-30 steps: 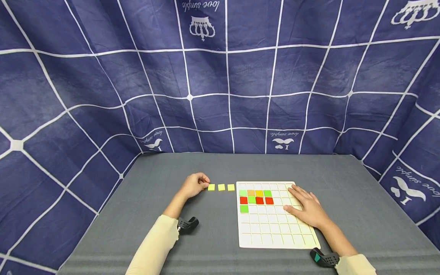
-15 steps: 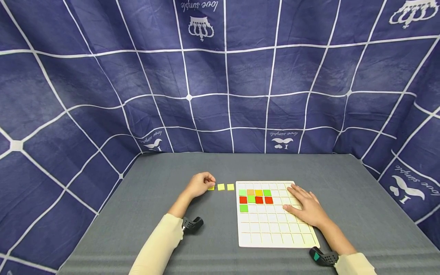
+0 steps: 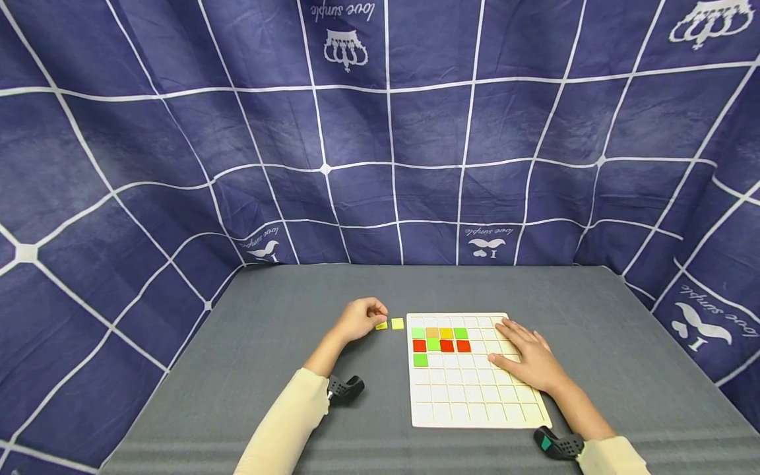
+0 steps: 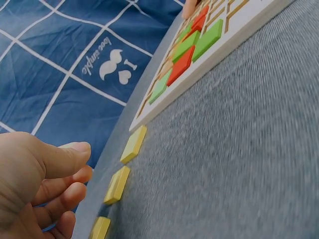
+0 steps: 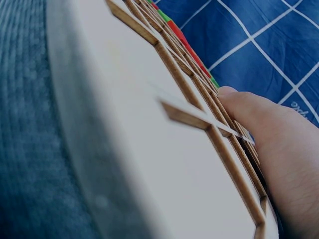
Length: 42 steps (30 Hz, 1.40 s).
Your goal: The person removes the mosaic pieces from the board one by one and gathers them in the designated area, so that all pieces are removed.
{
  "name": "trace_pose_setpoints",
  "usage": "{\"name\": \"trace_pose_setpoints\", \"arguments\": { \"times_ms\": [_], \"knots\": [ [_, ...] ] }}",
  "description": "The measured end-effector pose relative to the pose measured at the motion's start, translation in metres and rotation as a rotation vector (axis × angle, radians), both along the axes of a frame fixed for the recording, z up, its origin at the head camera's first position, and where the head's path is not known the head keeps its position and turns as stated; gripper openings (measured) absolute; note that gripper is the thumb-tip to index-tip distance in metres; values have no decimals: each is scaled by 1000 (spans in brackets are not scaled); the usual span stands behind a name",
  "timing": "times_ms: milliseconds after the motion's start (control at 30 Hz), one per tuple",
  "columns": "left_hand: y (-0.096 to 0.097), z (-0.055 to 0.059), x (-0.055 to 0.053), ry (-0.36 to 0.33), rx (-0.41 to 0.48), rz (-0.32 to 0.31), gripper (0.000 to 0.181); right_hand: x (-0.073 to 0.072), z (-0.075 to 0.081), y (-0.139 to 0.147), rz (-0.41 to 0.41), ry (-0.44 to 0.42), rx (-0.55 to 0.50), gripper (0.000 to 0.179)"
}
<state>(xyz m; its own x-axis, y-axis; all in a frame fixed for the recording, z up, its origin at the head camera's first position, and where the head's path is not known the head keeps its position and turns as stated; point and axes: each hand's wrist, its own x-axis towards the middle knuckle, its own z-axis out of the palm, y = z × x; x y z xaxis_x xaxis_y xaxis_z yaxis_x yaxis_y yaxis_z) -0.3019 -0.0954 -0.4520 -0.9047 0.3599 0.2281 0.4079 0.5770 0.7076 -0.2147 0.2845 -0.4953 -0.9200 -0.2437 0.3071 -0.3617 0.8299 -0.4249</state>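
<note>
Over the row of small yellow square tiles [image 3: 397, 324] hovers my left hand [image 3: 359, 320], its fingers loosely bent. In the left wrist view nothing shows between thumb and fingers, and three yellow tiles [image 4: 133, 143] lie on the cloth beside the hand [image 4: 42, 181]; the head view has one hidden and one partly covered. My right hand [image 3: 531, 359] rests spread on the right side of a white grid board [image 3: 475, 396]. Green, orange and red tiles fill several cells at the board's upper left, with a green tile [image 3: 421, 360] below them.
A grey cloth [image 3: 297, 290] covers the table. Behind and at both sides hangs a blue curtain [image 3: 427, 132] with white lines. Each wrist carries a black camera mount, such as the left one [image 3: 346, 389].
My left hand has moved right along the yellow row, from beside the leftmost visible tile to over the middle one. My right hand and the board stay put.
</note>
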Motion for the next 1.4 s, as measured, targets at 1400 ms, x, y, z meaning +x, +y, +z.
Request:
{"name": "trace_pose_setpoints", "arguments": {
  "times_ms": [1400],
  "knots": [
    [57, -2, 4, -60, -100, -183, 10, -1, 1, 0, -6, -11, -1, 75]
  ]
}}
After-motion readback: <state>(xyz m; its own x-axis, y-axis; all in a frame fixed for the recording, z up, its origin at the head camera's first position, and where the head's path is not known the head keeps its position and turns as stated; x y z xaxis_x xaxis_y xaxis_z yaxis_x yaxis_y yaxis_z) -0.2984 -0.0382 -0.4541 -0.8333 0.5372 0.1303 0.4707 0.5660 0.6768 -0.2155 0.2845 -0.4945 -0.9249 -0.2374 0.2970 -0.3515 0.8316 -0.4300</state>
